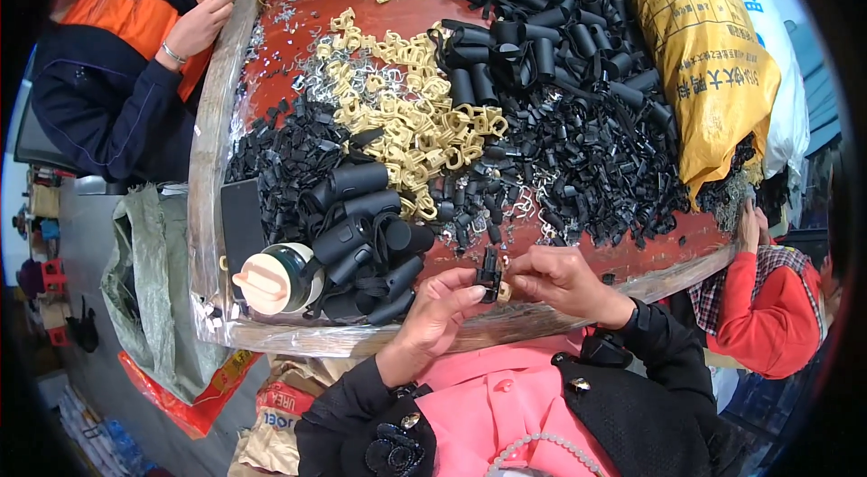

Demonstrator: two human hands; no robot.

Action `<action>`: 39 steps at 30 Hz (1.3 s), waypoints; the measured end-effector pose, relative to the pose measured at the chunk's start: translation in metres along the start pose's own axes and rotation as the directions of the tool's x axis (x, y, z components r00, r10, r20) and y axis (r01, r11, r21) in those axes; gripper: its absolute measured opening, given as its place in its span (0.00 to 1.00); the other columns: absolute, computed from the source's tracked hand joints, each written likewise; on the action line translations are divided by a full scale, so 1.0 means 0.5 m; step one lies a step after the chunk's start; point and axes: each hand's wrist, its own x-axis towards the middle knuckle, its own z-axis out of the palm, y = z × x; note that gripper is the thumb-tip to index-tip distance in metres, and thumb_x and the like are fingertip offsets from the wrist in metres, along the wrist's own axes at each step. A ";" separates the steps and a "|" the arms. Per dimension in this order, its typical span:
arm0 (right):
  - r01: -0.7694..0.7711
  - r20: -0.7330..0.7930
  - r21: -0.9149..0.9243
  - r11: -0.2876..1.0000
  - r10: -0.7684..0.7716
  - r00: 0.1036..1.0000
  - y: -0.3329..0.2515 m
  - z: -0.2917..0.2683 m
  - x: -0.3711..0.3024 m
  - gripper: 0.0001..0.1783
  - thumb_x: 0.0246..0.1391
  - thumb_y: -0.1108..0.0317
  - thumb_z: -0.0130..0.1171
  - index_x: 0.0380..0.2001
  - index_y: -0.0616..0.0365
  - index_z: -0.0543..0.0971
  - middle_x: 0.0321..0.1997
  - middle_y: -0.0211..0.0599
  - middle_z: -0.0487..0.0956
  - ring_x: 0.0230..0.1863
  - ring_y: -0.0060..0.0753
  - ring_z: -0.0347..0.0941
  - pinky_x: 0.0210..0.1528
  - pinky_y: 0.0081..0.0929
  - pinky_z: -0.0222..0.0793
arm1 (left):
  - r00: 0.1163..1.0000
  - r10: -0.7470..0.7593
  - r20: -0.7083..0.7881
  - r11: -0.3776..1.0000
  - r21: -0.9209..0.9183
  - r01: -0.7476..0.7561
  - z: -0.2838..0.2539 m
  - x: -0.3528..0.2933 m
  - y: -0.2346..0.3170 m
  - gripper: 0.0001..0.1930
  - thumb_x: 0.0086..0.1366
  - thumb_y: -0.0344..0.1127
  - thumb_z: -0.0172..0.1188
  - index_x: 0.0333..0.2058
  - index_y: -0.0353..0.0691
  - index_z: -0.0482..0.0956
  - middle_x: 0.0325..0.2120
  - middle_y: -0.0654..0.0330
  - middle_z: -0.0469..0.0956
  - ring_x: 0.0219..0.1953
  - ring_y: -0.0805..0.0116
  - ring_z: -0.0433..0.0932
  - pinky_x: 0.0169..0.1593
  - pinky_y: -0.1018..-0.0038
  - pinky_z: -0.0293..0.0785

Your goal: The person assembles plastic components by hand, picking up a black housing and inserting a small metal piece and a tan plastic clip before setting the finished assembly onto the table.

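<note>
Close to the table's near edge, my left hand pinches a small black plastic part between thumb and fingers. My right hand is closed at that part's right side, its fingertips pressed together; what they grip is too small to tell. A small cream piece shows between the black part and the right fingertips. Just beyond both hands lie loose small black parts and white hook-like bits. Black cylindrical pouches with straps are heaped left of my left hand.
Cream plastic rings and more black pouches cover the red tabletop, framed by a wooden edge. A lidded jar stands at the near left corner. Yellow sack lies right. Co-workers sit left and right.
</note>
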 end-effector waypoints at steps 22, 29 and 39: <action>0.548 0.304 -0.512 0.662 -0.457 0.836 -0.033 -0.042 0.023 0.16 0.40 0.69 0.53 0.36 0.61 0.71 0.30 0.32 0.68 0.31 0.29 0.65 0.33 0.25 0.60 | 0.973 -0.199 -0.112 0.943 0.249 0.222 0.001 -0.013 0.018 0.14 0.58 0.32 0.53 0.40 0.30 0.71 0.34 0.56 0.75 0.34 0.68 0.76 0.38 0.77 0.74; 0.627 0.439 -0.486 0.609 -0.451 0.777 -0.048 -0.034 0.026 0.17 0.39 0.67 0.54 0.37 0.59 0.73 0.34 0.31 0.69 0.33 0.30 0.64 0.33 0.27 0.60 | 0.949 -0.302 -0.086 0.916 0.249 0.314 0.005 -0.024 0.018 0.14 0.58 0.35 0.54 0.39 0.31 0.72 0.31 0.60 0.75 0.32 0.71 0.76 0.36 0.80 0.73; 0.537 0.400 -0.225 0.813 -0.425 0.812 -0.021 -0.034 0.036 0.13 0.39 0.69 0.55 0.33 0.58 0.73 0.27 0.33 0.65 0.31 0.31 0.64 0.34 0.27 0.60 | 0.939 -0.345 0.012 0.865 0.393 0.313 0.009 -0.013 0.016 0.13 0.56 0.33 0.55 0.38 0.31 0.72 0.32 0.59 0.75 0.34 0.70 0.76 0.39 0.77 0.72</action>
